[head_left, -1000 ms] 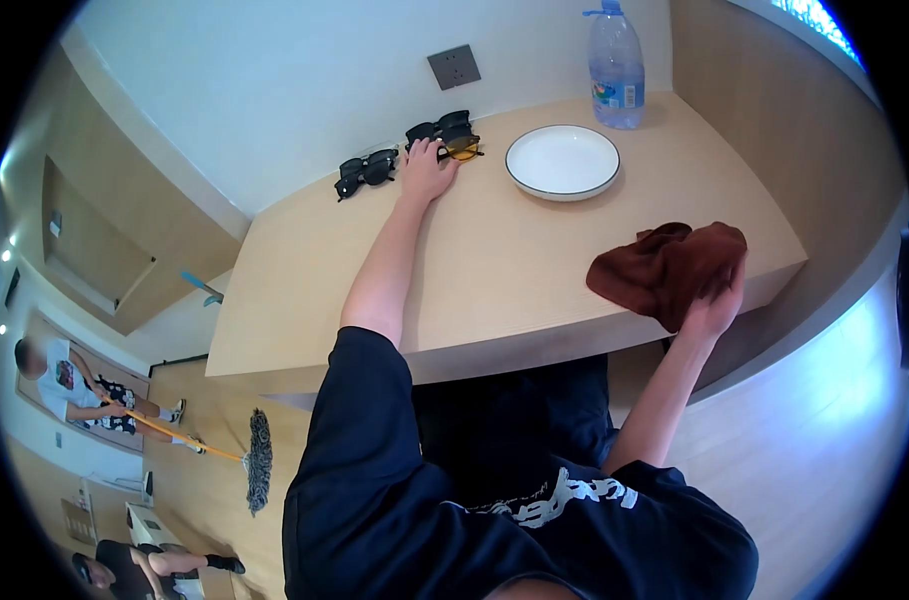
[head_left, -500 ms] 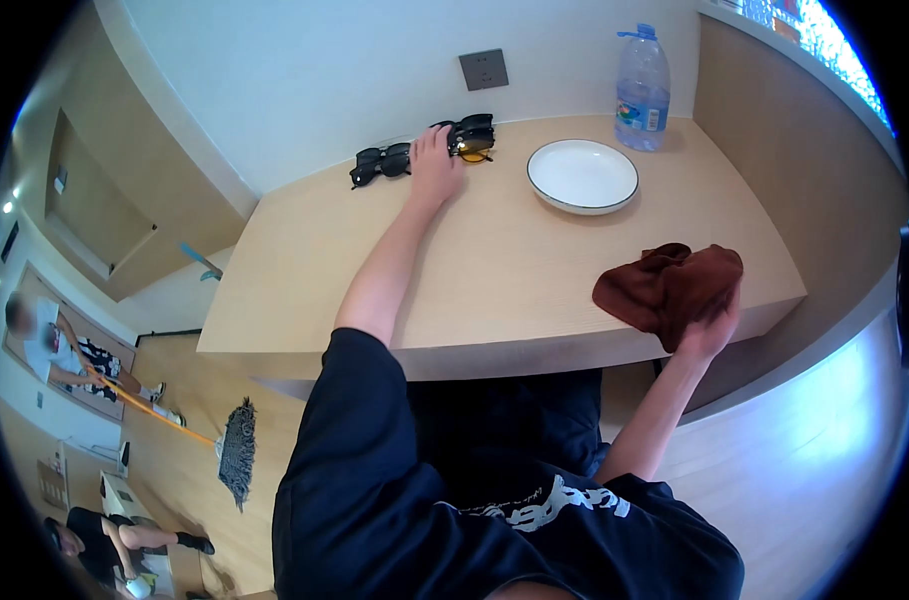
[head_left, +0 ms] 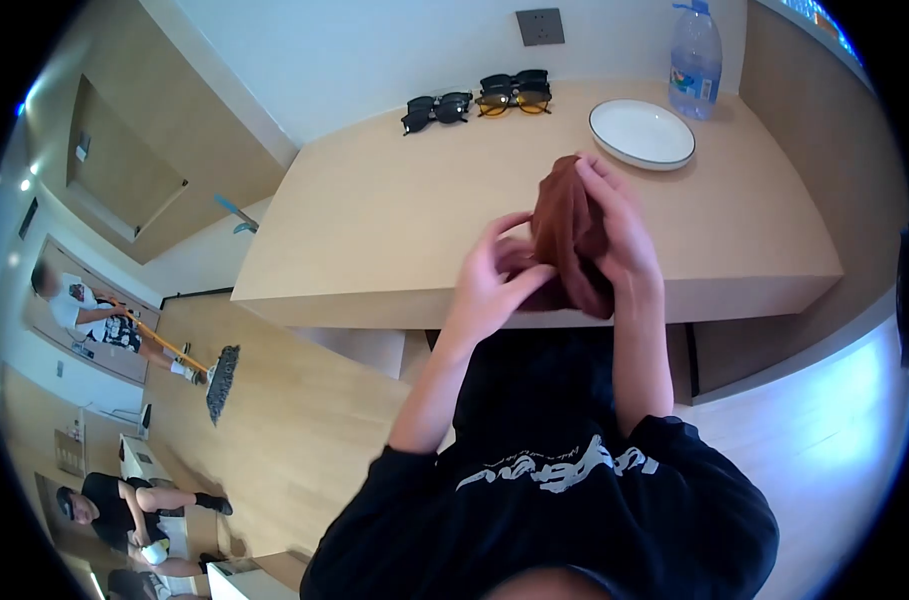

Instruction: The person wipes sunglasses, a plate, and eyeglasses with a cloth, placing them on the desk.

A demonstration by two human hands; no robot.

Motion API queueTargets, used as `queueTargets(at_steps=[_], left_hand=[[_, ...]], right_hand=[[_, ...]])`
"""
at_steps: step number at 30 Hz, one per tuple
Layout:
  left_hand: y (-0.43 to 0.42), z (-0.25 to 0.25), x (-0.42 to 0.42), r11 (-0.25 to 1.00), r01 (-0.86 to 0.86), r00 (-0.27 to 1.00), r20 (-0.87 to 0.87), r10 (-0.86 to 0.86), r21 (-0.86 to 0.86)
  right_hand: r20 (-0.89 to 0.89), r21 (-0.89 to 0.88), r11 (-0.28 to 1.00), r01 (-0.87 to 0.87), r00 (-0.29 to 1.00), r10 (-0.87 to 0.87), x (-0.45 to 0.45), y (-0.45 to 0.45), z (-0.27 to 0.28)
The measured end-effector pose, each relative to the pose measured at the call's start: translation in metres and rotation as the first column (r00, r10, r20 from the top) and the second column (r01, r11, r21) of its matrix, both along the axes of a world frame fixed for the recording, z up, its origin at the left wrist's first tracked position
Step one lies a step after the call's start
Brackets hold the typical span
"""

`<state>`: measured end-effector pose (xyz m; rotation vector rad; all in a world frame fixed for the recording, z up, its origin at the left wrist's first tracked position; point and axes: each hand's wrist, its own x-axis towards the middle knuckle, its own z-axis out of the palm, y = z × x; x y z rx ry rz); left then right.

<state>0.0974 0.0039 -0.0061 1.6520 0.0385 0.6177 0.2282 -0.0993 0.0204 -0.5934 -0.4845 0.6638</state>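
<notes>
Head view: person's right hand has the cloth pinched by the table edge, left hand curled at it, can't tell if gripping. Dish sits near the bottle, fill level kinda unclear.

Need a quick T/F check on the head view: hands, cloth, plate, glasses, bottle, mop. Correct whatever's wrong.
1. The right hand holds the reddish-brown fabric cloth. True.
2. The round white plate with a dark rim sits on the pale wooden table. True.
3. The left hand rests on the black-framed glasses. False: the left hand is at the cloth; the black-framed glasses lie apart, near the wall.
4. The clear bluish plastic bottle lies on its side. False: the clear bluish plastic bottle stands upright.
5. A background person in a white shirt grips an orange-handled grey mop. True.
</notes>
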Motion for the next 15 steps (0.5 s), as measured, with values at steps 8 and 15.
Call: queueTargets(at_steps=[8, 15], left_hand=[[0.046, 0.004, -0.032, 0.958, -0.272, 0.959, 0.063, 0.278, -0.094], [0.086, 0.029, -0.029, 0.828, -0.545, 0.832, 0.203, 0.516, 0.128]], right_hand=[[0.235, -0.148, 0.985, 0.083, 0.971, -0.047, 0.027, 0.032, 0.038], [0.576, 0.021, 0.869, 0.495, 0.704, -0.415, 0.062, 0.015, 0.056]])
